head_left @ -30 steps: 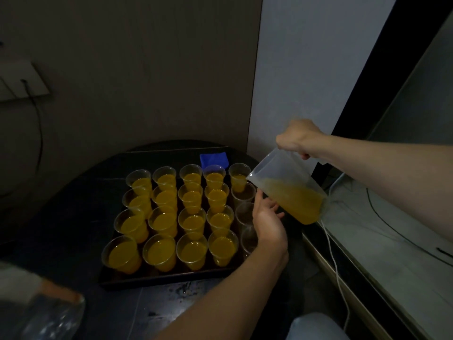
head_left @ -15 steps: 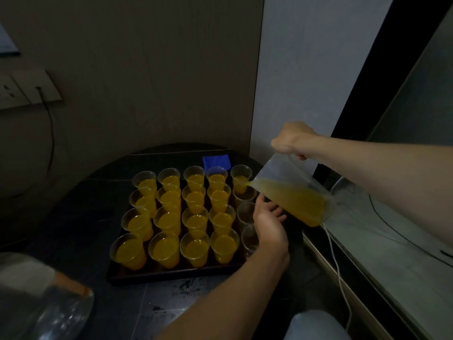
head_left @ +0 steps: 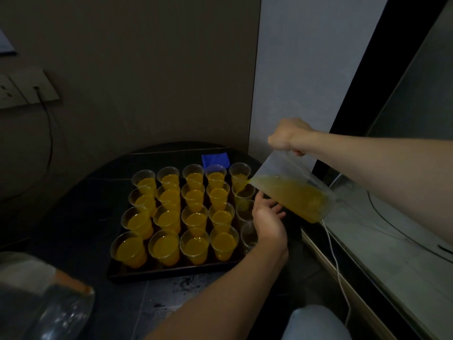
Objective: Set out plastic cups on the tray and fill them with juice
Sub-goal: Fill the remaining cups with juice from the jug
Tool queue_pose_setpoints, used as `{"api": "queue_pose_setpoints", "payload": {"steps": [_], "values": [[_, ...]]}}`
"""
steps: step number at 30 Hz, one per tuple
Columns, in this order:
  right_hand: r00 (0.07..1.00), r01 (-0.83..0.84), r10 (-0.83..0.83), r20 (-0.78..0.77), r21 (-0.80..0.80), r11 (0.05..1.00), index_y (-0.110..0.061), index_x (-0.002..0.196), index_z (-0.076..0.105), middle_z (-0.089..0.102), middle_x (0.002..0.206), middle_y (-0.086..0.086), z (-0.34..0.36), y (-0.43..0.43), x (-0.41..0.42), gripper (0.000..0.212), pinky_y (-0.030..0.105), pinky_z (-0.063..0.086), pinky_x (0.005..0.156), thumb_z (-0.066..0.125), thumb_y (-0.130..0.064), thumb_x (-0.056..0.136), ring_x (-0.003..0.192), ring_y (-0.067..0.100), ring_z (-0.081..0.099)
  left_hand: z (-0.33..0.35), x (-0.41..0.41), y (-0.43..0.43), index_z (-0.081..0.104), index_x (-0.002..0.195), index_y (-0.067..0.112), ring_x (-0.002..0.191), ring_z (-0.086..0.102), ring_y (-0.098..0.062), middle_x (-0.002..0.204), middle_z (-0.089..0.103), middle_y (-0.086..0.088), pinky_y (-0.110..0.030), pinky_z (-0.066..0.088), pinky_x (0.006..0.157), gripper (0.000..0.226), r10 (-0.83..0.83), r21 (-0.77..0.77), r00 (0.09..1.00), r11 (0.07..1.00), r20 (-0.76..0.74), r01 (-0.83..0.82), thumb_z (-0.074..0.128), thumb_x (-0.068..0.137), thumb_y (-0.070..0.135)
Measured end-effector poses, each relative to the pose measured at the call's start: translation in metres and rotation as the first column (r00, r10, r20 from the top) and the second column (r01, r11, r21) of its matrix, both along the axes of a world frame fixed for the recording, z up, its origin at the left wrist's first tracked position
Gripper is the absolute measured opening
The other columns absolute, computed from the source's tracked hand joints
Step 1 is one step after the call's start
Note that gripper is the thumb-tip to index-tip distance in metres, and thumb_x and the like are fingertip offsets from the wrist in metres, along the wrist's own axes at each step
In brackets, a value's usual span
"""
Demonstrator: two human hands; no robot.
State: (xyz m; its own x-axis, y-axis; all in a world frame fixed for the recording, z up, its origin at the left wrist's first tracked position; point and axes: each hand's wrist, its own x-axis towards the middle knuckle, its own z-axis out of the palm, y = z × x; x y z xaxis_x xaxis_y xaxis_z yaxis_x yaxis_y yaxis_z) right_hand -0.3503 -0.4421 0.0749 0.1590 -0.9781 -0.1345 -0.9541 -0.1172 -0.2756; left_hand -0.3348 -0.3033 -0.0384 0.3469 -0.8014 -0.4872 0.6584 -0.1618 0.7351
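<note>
Cup being filled (head_left: 244, 192): second from the back in the right-hand column of the tray; a thin stream of juice (head_left: 243, 185) is being received at its rim.
Jug (head_left: 291, 192): clear plastic, tilted with its lip down and to the left, directly over that cup; it is roughly half filled with orange juice.
Right hand (head_left: 289, 138): the jug is gripped at its raised upper edge, the fingers (head_left: 297, 152) clenched round it.
Left hand (head_left: 268, 218): held under the jug, just right of the cup being filled; the fingers (head_left: 277, 208) are loosely spread and nothing is grasped. Whether the cup is touched by the thumb cannot be told.
Filled cups (head_left: 193, 217): four columns of four, plus the back cup of the right-hand column, all holding juice.
Empty cups (head_left: 248, 235): the two nearest cups in the right-hand column, partly hidden by the left hand.
Tray (head_left: 171, 272): dark, rectangular, set on the dark tabletop (head_left: 73, 217).
Blue cloth (head_left: 215, 160): laid on the tabletop just behind the tray.
Clear container (head_left: 46, 305): blurred, at the lower left corner.
Wall socket (head_left: 27, 90): on the left wall, with a dark cable (head_left: 50, 133) hanging from it.
White cable (head_left: 336, 261): trailed down beside the pale ledge (head_left: 392, 253) on the right.
</note>
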Motion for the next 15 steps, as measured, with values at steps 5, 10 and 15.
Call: {"api": "queue_pose_setpoints", "payload": {"steps": [5, 10, 15], "values": [[1.000, 0.012, -0.012, -0.009, -0.004, 1.000, -0.012, 0.070, 0.048, 0.050, 0.067, 0.006, -0.0037, 0.0010, 0.0011, 0.032, 0.026, 0.035, 0.044, 0.056, -0.023, 0.099, 0.054, 0.020, 0.048, -0.0040, -0.0028, 0.0013, 0.040, 0.152, 0.022, 0.123, 0.059, -0.026, 0.137, 0.058, -0.011, -0.040, 0.048, 0.105, 0.045, -0.022, -0.005, 0.999, 1.000, 0.039, 0.022, 0.032, 0.108, 0.017], [0.999, 0.033, -0.033, -0.005, -0.001, 0.999, -0.010, 0.073, 0.050, 0.052, 0.069, 0.007, -0.0043, 0.0015, 0.0002, 0.030, 0.026, 0.035, 0.043, 0.055, -0.023, 0.099, 0.055, 0.019, 0.049, -0.0068, 0.0024, 0.0029, 0.039, 0.152, 0.022, 0.123, 0.059, -0.027, 0.137, 0.058, -0.012, -0.036, 0.050, 0.099, 0.045, -0.028, -0.014, 0.998, 0.999, 0.056, 0.029, 0.032, 0.108, 0.018], [1.000, 0.027, -0.027, -0.015, -0.011, 1.000, -0.010, 0.071, 0.050, 0.050, 0.067, 0.007, -0.0005, 0.0049, 0.0001, 0.031, 0.027, 0.036, 0.044, 0.054, -0.021, 0.100, 0.054, 0.019, 0.048, -0.0053, 0.0003, 0.0063, 0.037, 0.154, 0.022, 0.125, 0.059, -0.027, 0.140, 0.057, -0.012, -0.039, 0.048, 0.104, 0.047, -0.062, -0.034, 0.995, 0.997, 0.075, 0.065, 0.032, 0.108, 0.015]]}}
